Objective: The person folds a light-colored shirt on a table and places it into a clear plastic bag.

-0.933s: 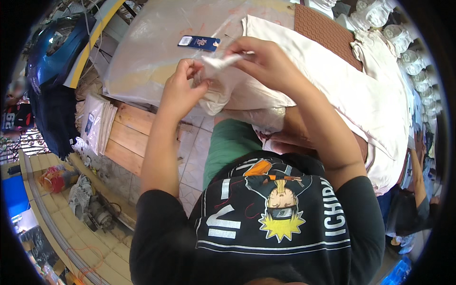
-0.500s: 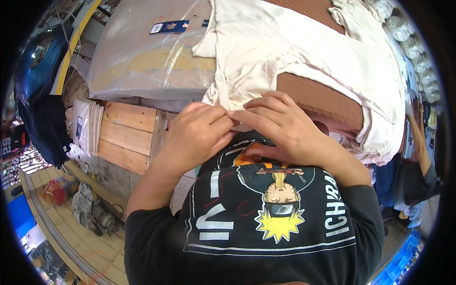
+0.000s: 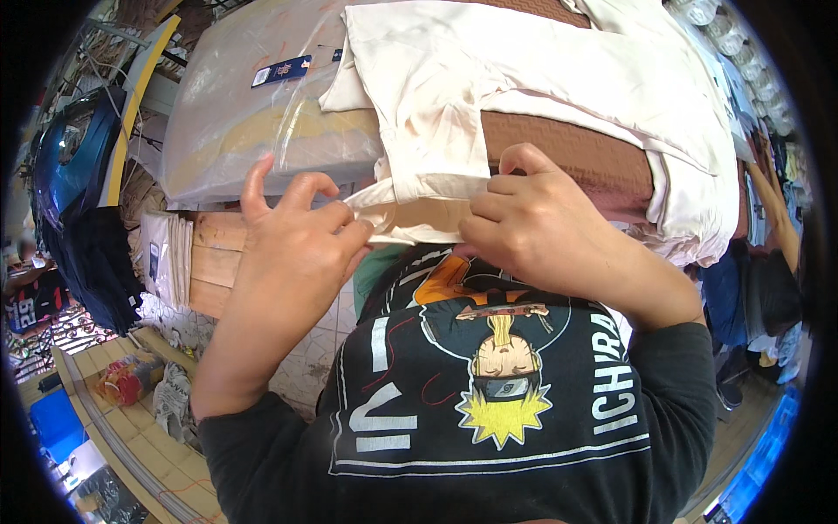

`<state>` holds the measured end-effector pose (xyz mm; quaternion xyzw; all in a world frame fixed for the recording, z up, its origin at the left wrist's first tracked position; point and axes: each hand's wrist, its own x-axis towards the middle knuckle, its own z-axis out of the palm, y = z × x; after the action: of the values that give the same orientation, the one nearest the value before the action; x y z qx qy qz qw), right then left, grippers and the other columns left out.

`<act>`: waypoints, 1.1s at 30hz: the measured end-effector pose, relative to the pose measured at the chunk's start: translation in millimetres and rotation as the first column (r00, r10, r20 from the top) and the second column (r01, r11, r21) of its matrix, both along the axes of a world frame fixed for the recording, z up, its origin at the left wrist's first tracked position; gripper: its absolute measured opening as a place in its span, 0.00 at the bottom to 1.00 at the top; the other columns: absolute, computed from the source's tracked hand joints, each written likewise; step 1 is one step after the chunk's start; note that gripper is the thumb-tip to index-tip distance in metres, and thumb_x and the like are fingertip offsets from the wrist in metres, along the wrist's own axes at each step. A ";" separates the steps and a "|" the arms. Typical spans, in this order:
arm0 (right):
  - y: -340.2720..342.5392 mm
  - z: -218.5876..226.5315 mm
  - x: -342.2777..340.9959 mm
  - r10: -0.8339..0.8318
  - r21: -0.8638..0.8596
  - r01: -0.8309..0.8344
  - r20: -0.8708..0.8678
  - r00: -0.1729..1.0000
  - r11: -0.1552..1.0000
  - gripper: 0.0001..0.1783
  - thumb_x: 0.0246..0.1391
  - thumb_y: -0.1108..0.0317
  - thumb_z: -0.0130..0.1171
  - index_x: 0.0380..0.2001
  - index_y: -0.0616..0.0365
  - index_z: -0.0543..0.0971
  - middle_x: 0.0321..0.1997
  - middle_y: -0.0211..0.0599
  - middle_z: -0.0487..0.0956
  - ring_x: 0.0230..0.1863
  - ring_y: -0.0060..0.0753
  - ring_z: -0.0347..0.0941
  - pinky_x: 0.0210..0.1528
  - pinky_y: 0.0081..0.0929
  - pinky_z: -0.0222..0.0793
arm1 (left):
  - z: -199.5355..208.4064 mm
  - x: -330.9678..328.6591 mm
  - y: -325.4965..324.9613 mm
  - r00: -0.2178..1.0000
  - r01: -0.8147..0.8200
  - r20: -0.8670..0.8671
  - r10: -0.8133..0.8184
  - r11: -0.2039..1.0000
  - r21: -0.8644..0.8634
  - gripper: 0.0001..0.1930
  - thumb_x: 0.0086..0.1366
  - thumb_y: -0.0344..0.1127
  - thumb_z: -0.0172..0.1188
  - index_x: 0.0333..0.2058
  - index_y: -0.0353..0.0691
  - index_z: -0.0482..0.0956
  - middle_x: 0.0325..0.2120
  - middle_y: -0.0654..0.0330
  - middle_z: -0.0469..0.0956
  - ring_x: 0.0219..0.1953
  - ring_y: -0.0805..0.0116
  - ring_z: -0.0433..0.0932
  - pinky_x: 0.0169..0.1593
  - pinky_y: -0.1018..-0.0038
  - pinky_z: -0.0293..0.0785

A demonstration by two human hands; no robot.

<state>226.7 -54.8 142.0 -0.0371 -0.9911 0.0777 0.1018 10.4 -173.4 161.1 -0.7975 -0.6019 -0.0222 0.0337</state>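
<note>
A cream satiny garment (image 3: 428,113) lies spread across the work surface, its near end drawn toward my body. That end is a band stretched into a loop, with the opening facing me. At the loop's left end, my left hand (image 3: 301,231) pinches the edge between thumb and lower fingers, while its upper fingers stick up. My right hand (image 3: 532,223) is closed round the right end; its fingertips are partly hidden by the hand itself. A dark blue hang tag (image 3: 281,72) rests on clear plastic left of the garment.
Plastic wrapping (image 3: 205,131) covers the left surface; brown quilted padding (image 3: 559,144) lies beneath the garment. Wooden slats (image 3: 214,262) and bagged folded packets (image 3: 166,253) stand at the left. Dark clothes (image 3: 92,271) hang further left. Another person's arm (image 3: 779,214) shows at the far right.
My hands have moved apart from touching each other, and the garment's band between them is now pulled open into a loop. My left hand's upper fingers have lifted.
</note>
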 end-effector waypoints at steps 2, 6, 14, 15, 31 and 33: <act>-2.0 6.4 0.2 -0.012 0.097 0.012 0.000 1.000 0.995 0.06 0.39 0.67 0.59 0.22 0.54 0.74 0.21 0.26 0.70 0.28 0.26 0.70 0.41 0.30 0.61 | 1.5 2.3 -1.5 0.997 -0.037 -0.071 0.038 0.999 0.020 0.11 0.45 0.36 0.66 0.30 0.50 0.79 0.29 0.73 0.77 0.44 0.71 0.71 0.62 0.48 0.45; -1.2 10.5 -5.0 0.000 0.161 0.016 -0.096 0.995 0.987 0.04 0.39 0.68 0.56 0.23 0.54 0.75 0.21 0.26 0.70 0.29 0.25 0.71 0.47 0.33 0.62 | -0.8 5.9 11.1 0.999 0.038 -0.011 -0.037 0.999 0.033 0.16 0.43 0.34 0.66 0.34 0.51 0.78 0.38 0.72 0.76 0.52 0.68 0.68 0.62 0.46 0.42; 17.1 29.9 -3.9 0.144 0.037 -0.140 -0.174 0.974 0.989 0.06 0.39 0.68 0.57 0.25 0.55 0.79 0.25 0.28 0.76 0.37 0.28 0.72 0.64 0.49 0.51 | -29.9 -6.0 54.8 0.951 0.305 -0.030 -0.306 0.951 -0.042 0.11 0.44 0.34 0.64 0.31 0.48 0.79 0.45 0.71 0.72 0.61 0.64 0.60 0.65 0.44 0.33; 19.2 34.4 -0.2 0.140 0.031 -0.137 -0.106 0.985 0.990 0.06 0.41 0.67 0.58 0.26 0.53 0.80 0.26 0.28 0.77 0.41 0.29 0.72 0.65 0.50 0.48 | -29.4 -8.9 58.8 0.953 0.301 -0.065 -0.296 0.950 0.083 0.08 0.46 0.33 0.63 0.29 0.48 0.78 0.39 0.70 0.75 0.58 0.65 0.64 0.65 0.45 0.34; 53.9 43.9 -9.0 -0.208 0.305 0.176 0.077 0.975 0.936 0.09 0.37 0.64 0.63 0.22 0.56 0.79 0.23 0.37 0.77 0.30 0.35 0.75 0.66 0.52 0.44 | 14.6 -8.4 88.4 0.964 0.264 -0.033 -0.263 0.950 0.168 0.11 0.44 0.29 0.63 0.29 0.44 0.76 0.22 0.66 0.74 0.37 0.70 0.74 0.62 0.50 0.47; 65.2 37.1 -13.1 -0.175 0.193 0.169 0.012 0.985 0.966 0.12 0.40 0.64 0.63 0.29 0.57 0.77 0.26 0.40 0.78 0.30 0.39 0.75 0.61 0.46 0.54 | 20.6 -11.6 97.4 0.960 0.248 0.084 -0.266 0.952 0.180 0.09 0.44 0.28 0.60 0.29 0.42 0.75 0.23 0.63 0.74 0.35 0.66 0.74 0.60 0.51 0.52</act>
<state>213.6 10.3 179.1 -0.1139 -0.9884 -0.0276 0.0966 -1.2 -76.0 181.7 -0.8610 -0.4900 -0.1197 0.0653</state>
